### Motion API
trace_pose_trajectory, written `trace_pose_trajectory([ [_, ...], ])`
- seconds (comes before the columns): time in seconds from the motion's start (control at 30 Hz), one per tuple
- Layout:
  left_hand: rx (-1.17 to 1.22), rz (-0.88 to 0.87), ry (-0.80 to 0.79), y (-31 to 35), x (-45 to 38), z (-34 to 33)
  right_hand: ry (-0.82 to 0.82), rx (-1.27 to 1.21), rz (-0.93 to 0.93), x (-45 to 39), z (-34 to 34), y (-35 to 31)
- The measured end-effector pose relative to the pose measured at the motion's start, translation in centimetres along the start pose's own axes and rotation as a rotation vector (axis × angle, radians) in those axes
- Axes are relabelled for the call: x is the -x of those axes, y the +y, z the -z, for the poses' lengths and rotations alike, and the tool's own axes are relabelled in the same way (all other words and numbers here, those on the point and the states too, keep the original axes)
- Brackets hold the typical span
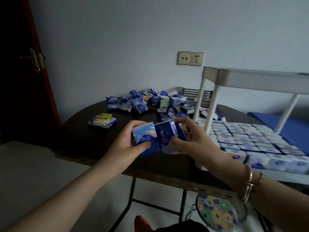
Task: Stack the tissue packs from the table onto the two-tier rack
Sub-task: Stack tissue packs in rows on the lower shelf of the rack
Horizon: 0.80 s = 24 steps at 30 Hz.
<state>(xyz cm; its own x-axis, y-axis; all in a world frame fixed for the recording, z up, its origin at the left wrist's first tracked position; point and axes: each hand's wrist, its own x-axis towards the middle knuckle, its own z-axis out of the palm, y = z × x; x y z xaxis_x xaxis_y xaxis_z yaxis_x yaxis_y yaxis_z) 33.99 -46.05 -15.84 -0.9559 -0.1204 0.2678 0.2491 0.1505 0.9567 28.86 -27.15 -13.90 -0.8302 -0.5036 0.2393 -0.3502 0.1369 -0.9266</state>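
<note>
While both hands hold a small bundle of tissue packs above the near edge of the table [80,136], the job looks roughly half done. The left hand [128,141] grips a pale blue pack [144,133], thumb curled across its front, and the right hand [189,139] clasps the dark blue packs [165,133] pressed against it, fingers hooked over the top and thumb below; the two hands sit close together, squaring the bundle between them. Both forearms reach in from the bottom of the frame, and the right wrist carries gold bracelets [250,183].

Just to the right, the lower shelf [260,143] of the white rack [209,76] is packed with tight rows of packs, apparently nearly full. The upper shelf [250,81] shows only its rim and underside, so whether anything lies on it cannot be told. Beyond the hands, a loose heap of packs [150,102] is still waiting at the far side of the table, and a short stack topped by a yellow pack [102,120] sits apart to the left. Wall sockets [190,58] hang above the heap and a dark door [25,64] stands at left. Judging by the heap, many trips remain, probably bound for the top tier.
</note>
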Motion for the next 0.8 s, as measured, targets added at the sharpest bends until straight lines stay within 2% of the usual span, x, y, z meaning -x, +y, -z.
trace_pose_trajectory([
  [0.1, -0.007, -0.030, -0.130, 2.3, 1.6, -2.7, 0.013, 0.016, -0.031, 4.3, 3.7, -1.3],
  [0.2, -0.111, -0.117, -0.243, 3.8, 1.5, -6.0, 0.063, 0.079, -0.036, 7.3, 8.2, -1.7],
  [0.33, -0.424, -0.266, -0.305, 3.8, -0.2, -11.3, 0.175, 0.152, -0.116, 9.4, 13.7, -0.8],
  [0.4, -0.590, -0.309, -0.340, 3.0, -1.3, -13.4, 0.176, 0.217, -0.180, 10.0, 15.9, 0.3],
  [0.53, -0.985, -0.473, -0.320, 1.9, -2.8, -16.0, 0.155, 0.381, -0.235, 10.3, 17.9, 3.0],
  [0.6, -1.090, -0.574, -0.279, 1.8, -3.3, -16.8, 0.149, 0.446, -0.222, 10.0, 18.0, 3.8],
  [0.8, -1.443, -0.665, -0.233, 1.0, -4.7, -17.5, 0.124, 0.422, -0.225, 8.0, 17.7, 4.5],
])
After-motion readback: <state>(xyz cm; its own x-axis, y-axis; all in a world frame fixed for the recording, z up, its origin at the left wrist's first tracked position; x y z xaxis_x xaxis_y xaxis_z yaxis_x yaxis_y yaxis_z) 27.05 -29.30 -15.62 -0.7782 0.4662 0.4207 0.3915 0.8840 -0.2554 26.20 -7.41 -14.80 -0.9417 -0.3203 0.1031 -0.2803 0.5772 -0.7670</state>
